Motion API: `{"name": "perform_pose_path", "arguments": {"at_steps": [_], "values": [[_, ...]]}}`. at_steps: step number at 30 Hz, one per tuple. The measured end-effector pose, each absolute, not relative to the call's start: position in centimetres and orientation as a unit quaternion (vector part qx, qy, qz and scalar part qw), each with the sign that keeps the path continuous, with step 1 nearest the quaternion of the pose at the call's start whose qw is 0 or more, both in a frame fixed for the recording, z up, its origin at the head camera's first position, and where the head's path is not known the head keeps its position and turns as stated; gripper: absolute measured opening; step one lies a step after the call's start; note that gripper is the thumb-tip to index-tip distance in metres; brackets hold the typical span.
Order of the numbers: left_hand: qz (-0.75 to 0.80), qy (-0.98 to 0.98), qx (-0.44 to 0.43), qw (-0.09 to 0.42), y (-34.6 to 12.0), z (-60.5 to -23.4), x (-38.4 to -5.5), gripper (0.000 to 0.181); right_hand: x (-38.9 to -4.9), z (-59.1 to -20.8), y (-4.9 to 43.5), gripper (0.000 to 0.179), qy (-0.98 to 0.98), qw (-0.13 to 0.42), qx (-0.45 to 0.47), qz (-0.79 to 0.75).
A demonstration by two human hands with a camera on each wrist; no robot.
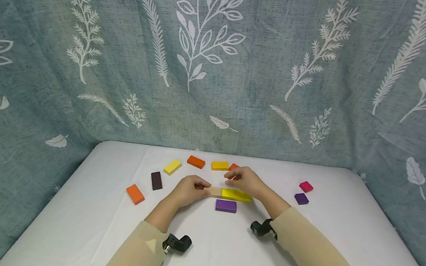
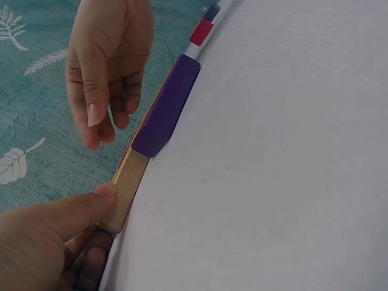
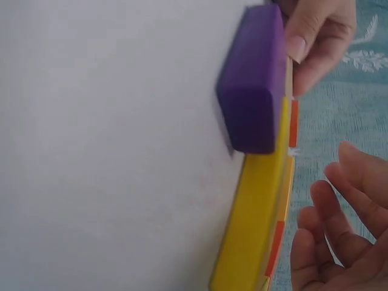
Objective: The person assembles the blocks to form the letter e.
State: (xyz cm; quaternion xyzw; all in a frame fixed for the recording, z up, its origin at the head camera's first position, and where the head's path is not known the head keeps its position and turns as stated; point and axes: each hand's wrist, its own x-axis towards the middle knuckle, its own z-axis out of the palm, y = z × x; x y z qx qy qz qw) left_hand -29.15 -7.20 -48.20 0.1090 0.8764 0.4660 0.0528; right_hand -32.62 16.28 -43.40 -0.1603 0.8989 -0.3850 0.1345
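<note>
Thumb and fingers of my left hand (image 1: 188, 191) pinch the left end of a plain wooden block (image 1: 215, 192); the left wrist view shows the thumb on this block's (image 2: 128, 188) edge. A long yellow block (image 1: 236, 195) lies end to end with it, in one row. Above the yellow block is my right hand (image 1: 247, 181), its fingers loosely bent and nothing between them; the right wrist view shows this hand (image 3: 345, 224) apart from the row. In front of the row lies a purple block (image 1: 226, 206).
Behind the row lie an orange block (image 1: 196, 162), a yellow-orange block (image 1: 220, 165) and a yellow block (image 1: 172, 167). A dark brown block (image 1: 157, 181) and another orange block (image 1: 135, 194) are at left. A red block (image 1: 306, 186) and dark purple block (image 1: 301, 198) lie far right.
</note>
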Motion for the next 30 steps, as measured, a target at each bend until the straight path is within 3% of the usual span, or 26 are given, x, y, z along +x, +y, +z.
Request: {"name": "perform_pose_path", "arguments": {"at_steps": [15,30], "values": [[0.475,0.871,0.113,0.056,-7.4,-48.0,-29.2,0.018,-31.5,-44.9,15.8,0.022,0.888,0.154,-0.21,-0.38],[0.476,0.87,0.111,0.061,-7.4,-48.3,-29.3,0.018,-31.4,-45.2,15.2,0.022,0.909,0.136,-0.21,-0.334]]}}
